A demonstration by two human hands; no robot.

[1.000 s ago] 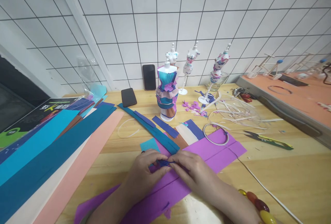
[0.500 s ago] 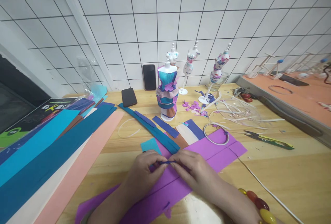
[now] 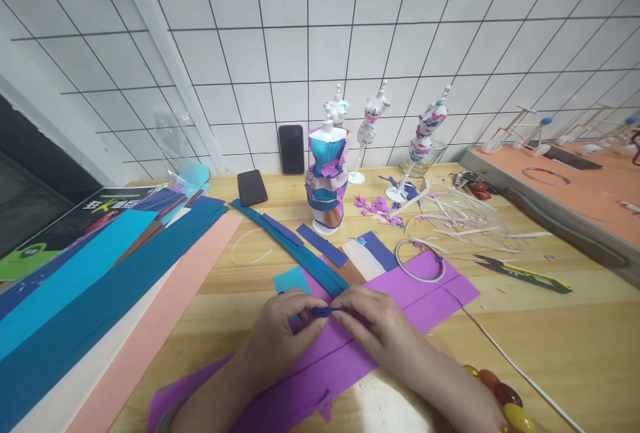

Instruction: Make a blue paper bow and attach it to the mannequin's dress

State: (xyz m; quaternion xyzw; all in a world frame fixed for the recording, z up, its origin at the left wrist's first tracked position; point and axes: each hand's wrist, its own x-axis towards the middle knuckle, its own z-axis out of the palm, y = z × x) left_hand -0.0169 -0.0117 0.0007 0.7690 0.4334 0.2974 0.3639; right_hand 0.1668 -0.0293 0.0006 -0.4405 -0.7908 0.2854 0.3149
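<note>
A small dark blue crepe paper piece [image 3: 324,311] is pinched between the fingertips of both hands. My left hand [image 3: 287,326] grips its left end, and my right hand [image 3: 377,323] grips the right end. Beneath them lies a long purple paper strip [image 3: 425,289], slanting across the wooden table. Just beyond my fingers are a teal paper strip [image 3: 295,253], a light blue piece [image 3: 291,279] and a dark blue strip [image 3: 321,245]. Behind these stands a small dress form [image 3: 326,179] wrapped in teal, purple and brown paper.
On the left lie long paper strips [image 3: 110,286]. Two phones, one flat [image 3: 252,187] and one propped [image 3: 291,149], are near the wall. Thread snips [image 3: 525,273], a wire coil [image 3: 420,278], clear ribbon [image 3: 465,216] and purple scraps [image 3: 375,206] lie to the right, with more dress forms behind.
Between my fingertips, the dark blue paper looks more bunched and shows more of itself. Both hands stay pinched in nearly the same place. The view has shifted slightly.
</note>
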